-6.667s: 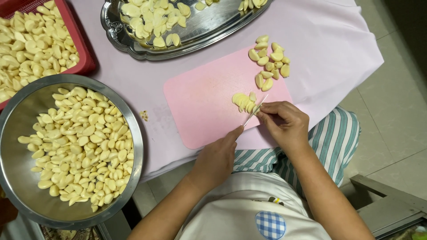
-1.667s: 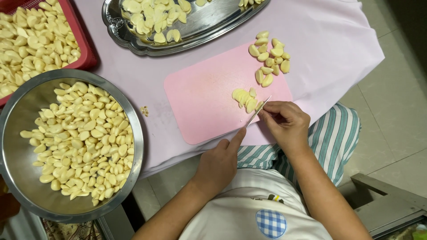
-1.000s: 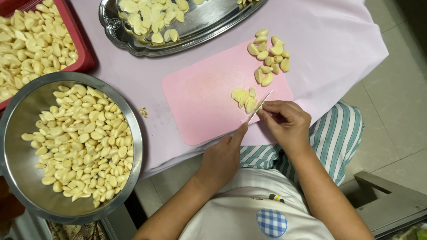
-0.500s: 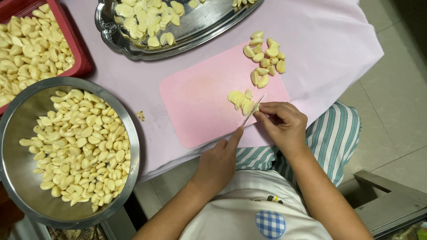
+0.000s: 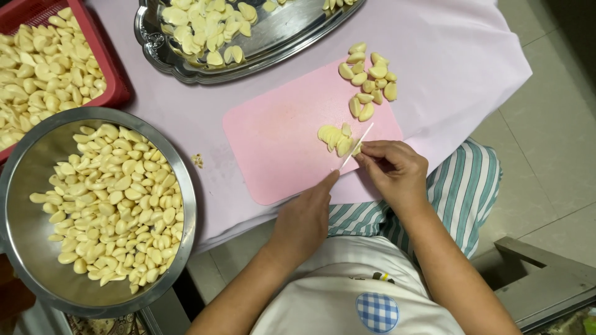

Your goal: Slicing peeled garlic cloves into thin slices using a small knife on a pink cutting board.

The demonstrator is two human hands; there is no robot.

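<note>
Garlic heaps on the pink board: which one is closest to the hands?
The small heap of cut garlic beside the knife blade; the bigger heap of whole cloves lies at the board's far corner.

Looked like home kitchen spot, food work by hand. Table (image 5: 459, 49) had soft pink cloth over it. Pink cutting board (image 5: 292, 142) lay on cloth. Big round metal bowl (image 5: 25, 229) was full of peeled garlic. Red basket (image 5: 102, 59) held more garlic. Shiny metal tray (image 5: 279, 37) held cut pieces. Floor (image 5: 546, 118) was plain pale tile. Person sat at table in striped pants (image 5: 465, 186), like home clothes. No big shop machines seen, just small home things.
</note>
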